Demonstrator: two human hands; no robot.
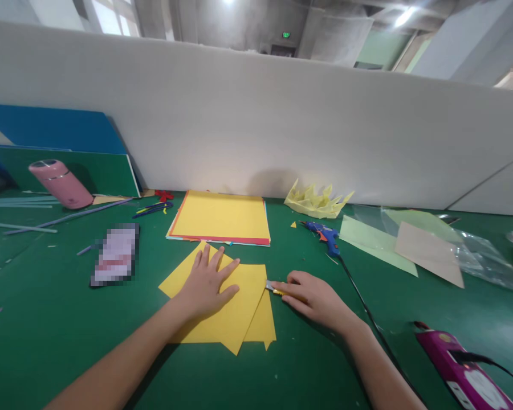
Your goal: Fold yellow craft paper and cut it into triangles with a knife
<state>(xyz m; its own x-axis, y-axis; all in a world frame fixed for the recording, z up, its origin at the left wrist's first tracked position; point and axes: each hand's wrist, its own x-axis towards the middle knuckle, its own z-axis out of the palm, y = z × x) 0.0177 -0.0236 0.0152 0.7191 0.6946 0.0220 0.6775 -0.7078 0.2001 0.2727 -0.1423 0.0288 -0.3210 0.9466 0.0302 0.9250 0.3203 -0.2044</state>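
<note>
My left hand (pixel 209 283) lies flat with spread fingers on overlapping sheets of yellow paper (pixel 235 319). In my right hand (pixel 314 296) is a utility knife (pixel 277 291) with a yellow body, my fingers closed round it. Its blade touches the right side of the yellow sheets, near the edge of the upper one. A small pointed flap of paper sticks out at the lower right corner. Behind my left hand lies a stack of coloured paper (pixel 224 216), yellow on top with red and blue edges below.
A blue glue gun (pixel 327 236) trails its black cord beside my right forearm. A yellow paper crown (pixel 318 200) stands by the white partition (pixel 239 125). Pale sheets (pixel 376 245) and a purple power strip (pixel 461 364) lie right; a phone (pixel 116 253) and pink bottle (pixel 64 185) left.
</note>
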